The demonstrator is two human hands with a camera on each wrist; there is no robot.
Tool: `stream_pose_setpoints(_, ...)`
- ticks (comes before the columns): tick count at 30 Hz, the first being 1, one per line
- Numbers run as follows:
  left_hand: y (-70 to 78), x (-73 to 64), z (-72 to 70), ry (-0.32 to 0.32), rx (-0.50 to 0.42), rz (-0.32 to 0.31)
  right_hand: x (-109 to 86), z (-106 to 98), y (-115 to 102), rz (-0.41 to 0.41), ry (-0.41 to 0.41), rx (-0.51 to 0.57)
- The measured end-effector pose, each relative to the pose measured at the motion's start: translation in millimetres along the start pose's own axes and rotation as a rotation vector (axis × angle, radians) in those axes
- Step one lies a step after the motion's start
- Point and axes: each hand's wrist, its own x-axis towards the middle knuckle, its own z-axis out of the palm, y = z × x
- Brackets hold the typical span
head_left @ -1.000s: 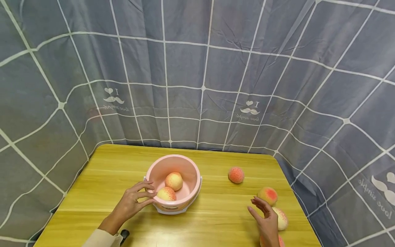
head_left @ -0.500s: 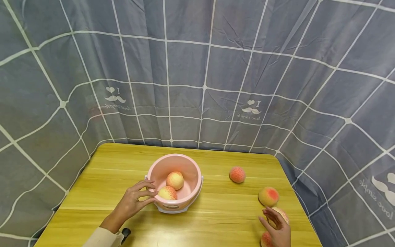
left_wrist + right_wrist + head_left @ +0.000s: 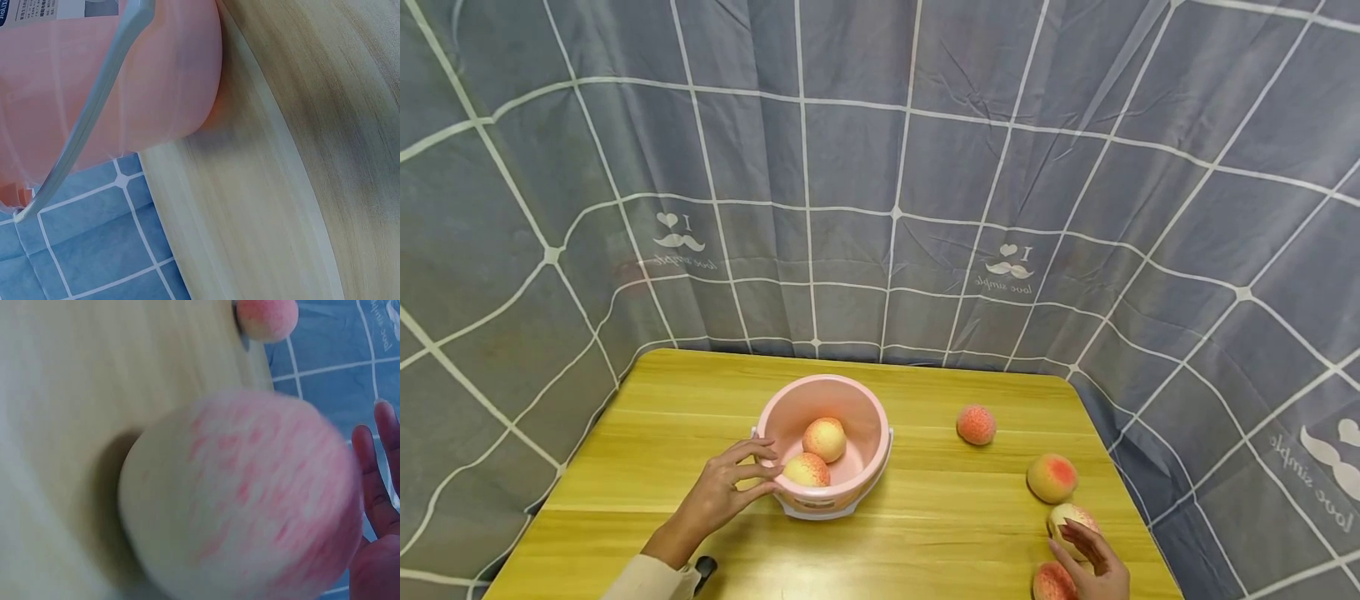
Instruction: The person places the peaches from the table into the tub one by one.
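A pink bucket with a pale handle stands left of the table's middle, and two yellow-and-red peaches lie in it. My left hand holds its rim on the near left side, fingertips over the edge and thumb lower down. On the right, my right hand hovers with spread fingers over a pale peach with pink streaks. That peach fills much of the right wrist view, where the fingers are extended beside it. A redder peach lies just left of this hand, partly covered.
Farther back on the wooden table lie a yellow peach with a red patch and a red peach. Grey checked curtains enclose the table. A small black object shows by the left sleeve.
My right hand has moved nearer and to the right, from beside the yellow peach to the pale one, uncovering the redder peach. My left hand and the bucket have stayed put.
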Motion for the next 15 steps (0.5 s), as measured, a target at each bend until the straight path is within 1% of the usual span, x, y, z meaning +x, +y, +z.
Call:
stream_pose_setpoints(2, -0.2, -0.3, 0.5, 0.005, 0.0, 0.004, 0.4, -4.7, 3.1, 0.051, -0.005, -0.035)
stream_pose_setpoints(4, -0.2, -0.5, 0.6, 0.008, 0.001, 0.004, 1.6, -10.2, 9.9, 0.096, -0.028, -0.045)
stream_pose_setpoints(6, -0.3, -0.5, 0.6, 0.01, 0.0, 0.005, 4.8, -18.0, 19.5, 0.181, -0.08, -0.056)
stream_pose_setpoints(8, -0.2, -0.4, 0.4, 0.01, -0.002, 0.003, 8.0, -26.6, 31.3, 0.249, -0.159, -0.069)
stream_pose_setpoints(11, -0.1, -0.2, 0.3, 0.009, -0.004, 0.001, 10.1, -35.1, 45.4, 0.311, -0.261, -0.121)
stream_pose_setpoints(14, -0.1, 0.0, 0.2, 0.006, -0.005, -0.002, 10.6, -36.4, 55.2, 0.315, -0.288, -0.13)
stream_pose_setpoints(15, 0.0, 0.0, 0.3, 0.006, -0.004, -0.001, 11.0, -36.0, 58.0, 0.325, -0.284, -0.124)
